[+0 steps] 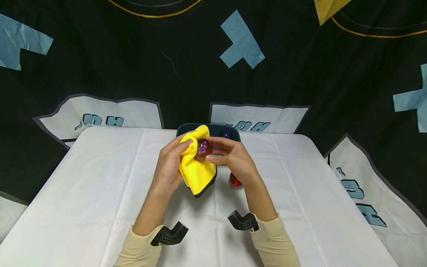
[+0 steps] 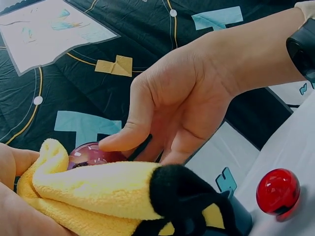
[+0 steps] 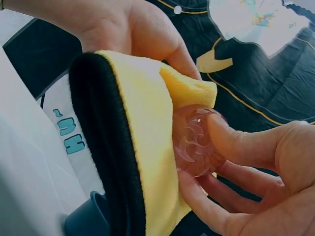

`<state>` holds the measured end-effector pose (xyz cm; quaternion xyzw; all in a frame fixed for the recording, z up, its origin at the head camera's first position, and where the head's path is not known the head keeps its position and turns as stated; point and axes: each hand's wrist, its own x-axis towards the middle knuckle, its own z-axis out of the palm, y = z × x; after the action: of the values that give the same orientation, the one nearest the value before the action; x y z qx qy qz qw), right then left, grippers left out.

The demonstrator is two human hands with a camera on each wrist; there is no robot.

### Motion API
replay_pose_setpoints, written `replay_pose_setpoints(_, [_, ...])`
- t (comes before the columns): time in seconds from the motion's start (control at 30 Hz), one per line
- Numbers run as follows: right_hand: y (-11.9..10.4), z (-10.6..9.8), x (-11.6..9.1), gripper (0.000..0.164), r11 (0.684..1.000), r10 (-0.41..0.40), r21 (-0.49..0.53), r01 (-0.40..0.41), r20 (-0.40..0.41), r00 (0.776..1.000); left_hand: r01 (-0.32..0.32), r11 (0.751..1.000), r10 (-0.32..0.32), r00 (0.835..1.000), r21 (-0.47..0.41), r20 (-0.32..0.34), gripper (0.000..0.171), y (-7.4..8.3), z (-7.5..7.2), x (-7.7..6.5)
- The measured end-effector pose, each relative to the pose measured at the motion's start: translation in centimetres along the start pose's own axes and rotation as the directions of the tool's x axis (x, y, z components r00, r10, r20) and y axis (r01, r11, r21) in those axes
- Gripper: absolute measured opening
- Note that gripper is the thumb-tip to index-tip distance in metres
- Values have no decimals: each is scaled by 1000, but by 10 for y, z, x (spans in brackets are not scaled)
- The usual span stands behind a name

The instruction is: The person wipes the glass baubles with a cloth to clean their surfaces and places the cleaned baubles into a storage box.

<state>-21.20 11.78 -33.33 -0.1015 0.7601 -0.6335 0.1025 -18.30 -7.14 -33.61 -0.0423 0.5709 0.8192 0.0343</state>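
Note:
My left hand [image 1: 168, 165] grips a yellow cloth [image 1: 198, 176] with a black border, which hangs in folds above the table. Between thumb and fingers, my right hand [image 1: 237, 157] holds a clear purplish ball [image 3: 192, 142] against the cloth. Patterned reflections show on the ball's glossy surface in the right wrist view. Part of the ball is hidden behind the cloth in the left wrist view. On the white table, just below the right hand, lies a shiny red ball [image 2: 278, 191].
Behind the hands stands a dark teal tub [image 1: 186, 128], partly covered by them and the cloth. A dark blue ball [image 1: 227, 134] shows inside it. The table [image 1: 100, 178] has a white cover, and a black patterned curtain [image 1: 186, 74] hangs at the back.

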Motion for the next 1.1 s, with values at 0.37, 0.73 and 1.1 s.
replay_pose_setpoints(0.37, [4,1,3,39,997,68,-28,-68,-31,997,-11,996,13,999,86,-29,41,1,3,-2])
replay_pose_setpoints(0.73, [-1,11,1,45,1000,-8,-13,7,-69,998,-38,999,38,999,16,1,41,0,-1,0])
replay_pose_setpoints(1.1, [-2,-1,-1,51,999,22,23,-23,19,1000,-46,999,46,999,-11,13,41,2,1,-2])
